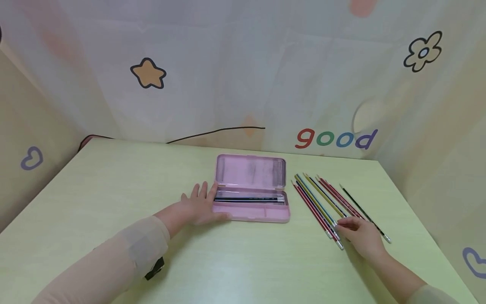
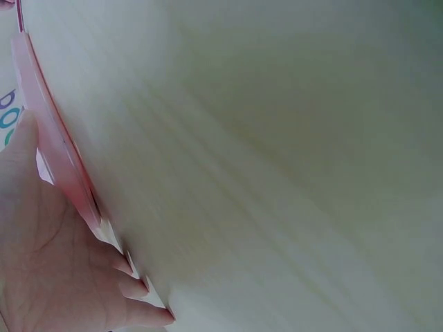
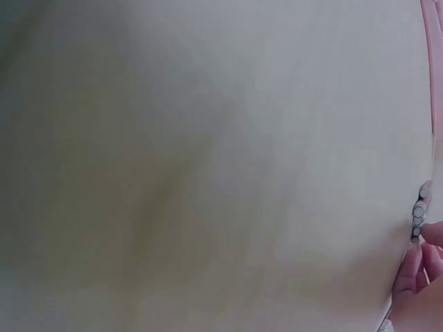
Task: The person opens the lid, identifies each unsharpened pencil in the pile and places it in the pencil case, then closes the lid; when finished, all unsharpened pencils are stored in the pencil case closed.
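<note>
A pink pencil case (image 1: 250, 214) lies with its lid (image 1: 250, 171) raised at the back. Dark pencils (image 1: 247, 199) lie lengthwise in its rear compartment. My left hand (image 1: 199, 209) rests at the case's left end, fingers spread and thumb along the front corner. The left wrist view shows this palm (image 2: 55, 263) against the case's pink side (image 2: 52, 131). To the right, several pencils (image 1: 313, 200) in red, blue, yellow and black are fanned out on the table. Over their near ends, my right hand (image 1: 362, 236) pinches a pencil between thumb and fingers, its end partly hidden by them.
A pale table (image 1: 228, 261) carries everything. A printed curtain (image 1: 243, 76) with a star, a flower and the word "good" stands behind and at both sides. One black pencil (image 1: 364, 213) lies at the right of the fan, passing behind the right hand.
</note>
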A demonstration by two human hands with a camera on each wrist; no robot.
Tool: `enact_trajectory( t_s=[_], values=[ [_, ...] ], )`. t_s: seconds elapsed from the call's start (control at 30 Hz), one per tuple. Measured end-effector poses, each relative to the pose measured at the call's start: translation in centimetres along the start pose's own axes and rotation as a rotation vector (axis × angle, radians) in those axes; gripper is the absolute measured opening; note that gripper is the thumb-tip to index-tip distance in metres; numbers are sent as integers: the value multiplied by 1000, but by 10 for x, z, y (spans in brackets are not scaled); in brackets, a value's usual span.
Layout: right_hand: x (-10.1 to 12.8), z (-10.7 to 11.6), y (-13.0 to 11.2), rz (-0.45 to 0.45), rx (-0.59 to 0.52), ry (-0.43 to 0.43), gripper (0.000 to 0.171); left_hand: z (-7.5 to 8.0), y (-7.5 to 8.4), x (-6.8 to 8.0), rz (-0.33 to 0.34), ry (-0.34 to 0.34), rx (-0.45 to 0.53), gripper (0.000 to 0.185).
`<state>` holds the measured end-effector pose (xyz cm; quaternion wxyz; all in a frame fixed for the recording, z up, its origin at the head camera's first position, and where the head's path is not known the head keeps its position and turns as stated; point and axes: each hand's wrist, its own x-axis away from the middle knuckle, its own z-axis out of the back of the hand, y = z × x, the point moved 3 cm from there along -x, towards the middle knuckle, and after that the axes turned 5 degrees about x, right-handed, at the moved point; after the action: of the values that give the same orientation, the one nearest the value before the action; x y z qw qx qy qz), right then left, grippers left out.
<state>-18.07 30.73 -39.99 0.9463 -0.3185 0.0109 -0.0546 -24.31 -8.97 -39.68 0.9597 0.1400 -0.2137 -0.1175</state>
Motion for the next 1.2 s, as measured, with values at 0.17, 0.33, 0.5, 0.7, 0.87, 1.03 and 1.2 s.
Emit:
enact_trajectory(
  t_s=[0.17,0.33,0.5,0.7,0.87,1.03,1.2],
  values=[
    [-2,0,-2,0,12,-15,25,-2,-1,-3,22,-33,-11,105],
    [-5,4,-1,-10,-26,-20,27,1,-1,-2,15,-7,1,106],
    [-4,14,4,-96,-138,-15,33,-1,-2,-2,14,-8,10,108],
    [-3,30,10,-147,-152,66,44,-3,-5,-4,21,-13,10,109],
    [-1,34,17,-172,-160,127,47,-1,-4,-3,12,-11,4,107],
    [1,39,22,-195,-180,183,39,-2,-4,-6,15,-18,-1,108],
    [4,43,25,-239,-298,179,18,-4,-5,-8,15,-14,3,109]
  ],
)
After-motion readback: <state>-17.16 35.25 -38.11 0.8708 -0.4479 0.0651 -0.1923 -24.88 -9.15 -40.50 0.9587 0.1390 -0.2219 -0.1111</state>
